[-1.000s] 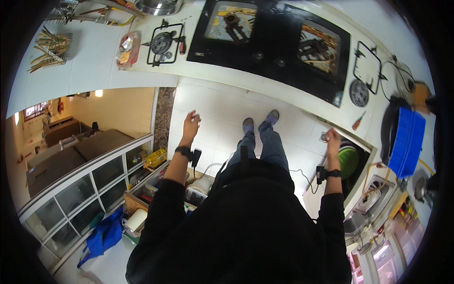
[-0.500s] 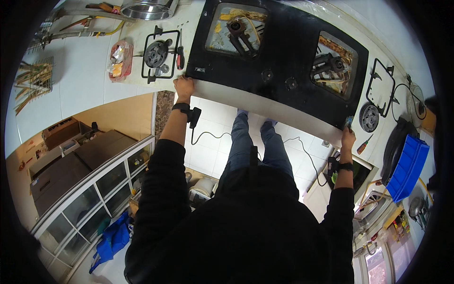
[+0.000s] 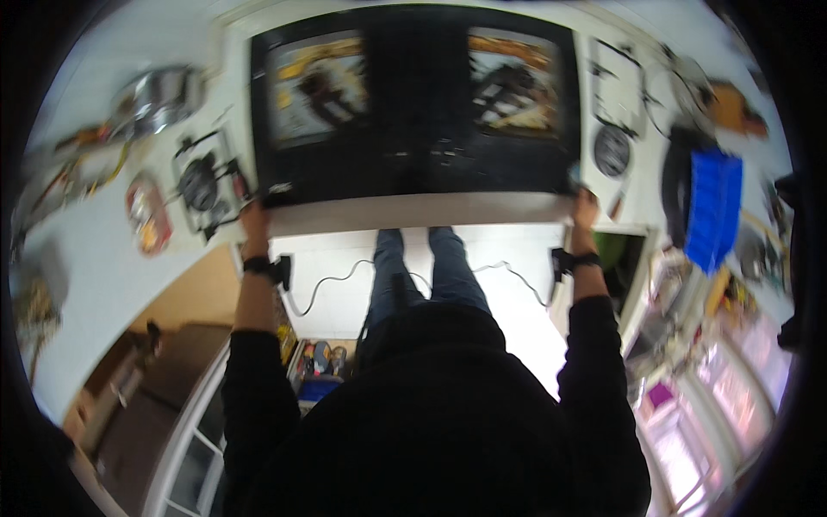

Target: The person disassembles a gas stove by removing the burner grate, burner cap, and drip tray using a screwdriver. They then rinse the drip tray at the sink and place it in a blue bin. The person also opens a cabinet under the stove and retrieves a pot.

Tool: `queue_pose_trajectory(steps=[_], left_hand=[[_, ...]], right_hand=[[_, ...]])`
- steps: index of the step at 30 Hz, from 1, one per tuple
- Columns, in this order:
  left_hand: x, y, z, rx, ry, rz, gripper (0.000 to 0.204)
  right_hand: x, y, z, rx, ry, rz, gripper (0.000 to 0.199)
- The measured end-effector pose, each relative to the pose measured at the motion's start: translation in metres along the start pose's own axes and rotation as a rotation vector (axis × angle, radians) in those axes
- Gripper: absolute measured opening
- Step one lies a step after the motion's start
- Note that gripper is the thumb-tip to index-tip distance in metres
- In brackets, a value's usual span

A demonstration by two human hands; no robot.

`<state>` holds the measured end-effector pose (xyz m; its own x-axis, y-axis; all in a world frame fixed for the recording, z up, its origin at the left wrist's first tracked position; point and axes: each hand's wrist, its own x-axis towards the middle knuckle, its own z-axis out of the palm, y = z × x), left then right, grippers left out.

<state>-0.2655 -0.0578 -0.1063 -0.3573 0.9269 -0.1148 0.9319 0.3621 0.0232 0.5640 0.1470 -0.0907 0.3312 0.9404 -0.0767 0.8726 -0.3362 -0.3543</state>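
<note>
A black glass gas cooktop (image 3: 418, 164) spans the counter before me, its pale metal front side (image 3: 422, 209) facing me. My left hand (image 3: 255, 221) is closed on its front left corner, and my right hand (image 3: 585, 209) grips the front right corner. Blur hides the exact finger placement. Two square openings in the glass show dark burner parts, the left burner (image 3: 323, 93) and the right burner (image 3: 508, 86), amid brownish stains. Beside my left hand lie a wire pan support, a round burner head (image 3: 199, 183) and a red-handled screwdriver (image 3: 239, 183).
Right of the cooktop are another pan support (image 3: 642, 96), a round burner head (image 3: 612, 152), a screwdriver (image 3: 617, 203) and a blue plastic bin (image 3: 713, 211). A red basket (image 3: 148, 215) and shiny metal pot (image 3: 159, 99) stand left. Below, a cable (image 3: 332, 279) hangs near my legs.
My view has turned, so the cooktop now looks level and lies further left in the picture. Both hands keep their grip on its corners. A box of tools now shows below my left arm.
</note>
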Motion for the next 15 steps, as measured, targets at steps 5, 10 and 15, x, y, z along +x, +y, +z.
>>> queue_pose_trajectory(steps=[5,10,15], left_hand=[[-0.011,0.009,-0.026,-1.266,-0.073,-0.887,0.023],[-0.025,0.032,-0.048,-1.196,-0.009,-1.019,0.03],[-0.038,0.049,-0.063,-1.176,-0.137,-1.045,0.04]], right_hand=[[-0.041,-0.019,-0.048,0.151,0.32,0.236,0.042],[-0.029,-0.008,-0.084,-0.076,0.444,0.245,0.052],[0.002,0.029,-0.071,-0.213,0.194,0.237,0.053]])
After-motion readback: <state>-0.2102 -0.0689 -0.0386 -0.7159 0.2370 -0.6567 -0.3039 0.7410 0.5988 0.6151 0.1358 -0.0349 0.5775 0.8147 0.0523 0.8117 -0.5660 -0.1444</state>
